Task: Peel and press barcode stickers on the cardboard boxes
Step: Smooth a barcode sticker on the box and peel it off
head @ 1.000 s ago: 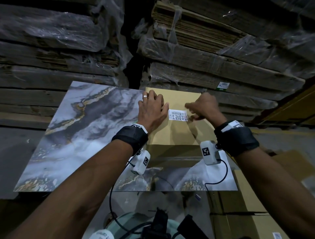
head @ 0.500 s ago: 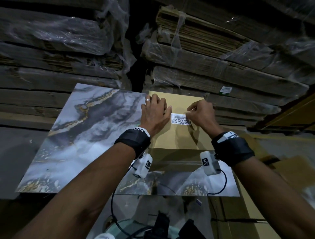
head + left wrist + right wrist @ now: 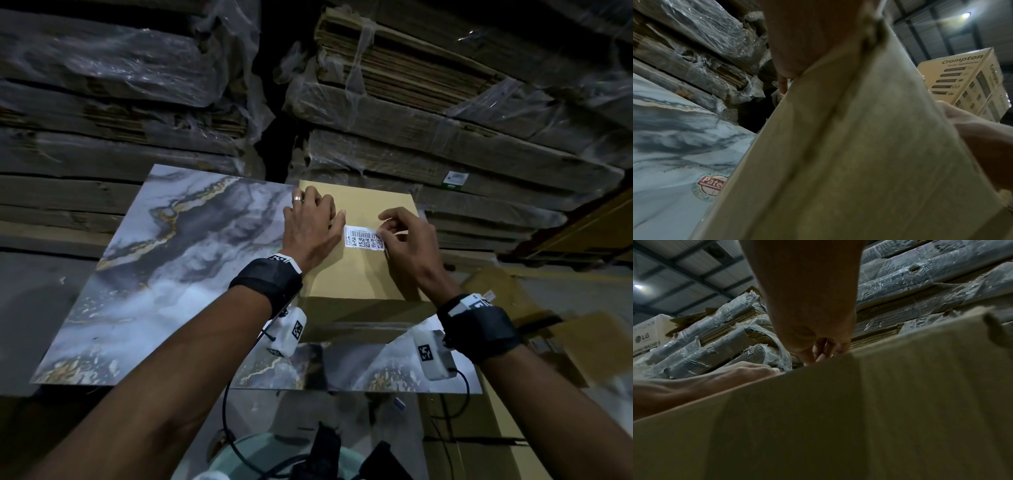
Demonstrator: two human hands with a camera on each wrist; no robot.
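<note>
Shrink-wrapped bundles of flattened cardboard (image 3: pixel 445 113) rise behind a marble-patterned tabletop (image 3: pixel 164 274) in a dim warehouse. On it, the right hand (image 3: pixel 407 250) has its thumb and forefinger curled together at the right end of the barcode sticker (image 3: pixel 363 237); whether it pinches a lifted corner or only pushes that end down cannot be told from the head view, and the wrist views hide the label behind the box edge. The left hand (image 3: pixel 313 229) lies flat with straight fingers on the cardboard box (image 3: pixel 356 277), just beside the sticker's left end, holding nothing and steadying the box. That box sits on the tabletop's far right part. The sticker is on the box's top face, its long axis running left to right across the person's view, bars along the upper edge and square codes below, roughly square with the box edges. Judging by this, the pressing step is in hand: the label seems mostly down. The next move probably calls for a firm stroke along its length toward the right end, so no corner stays lifted.
</note>
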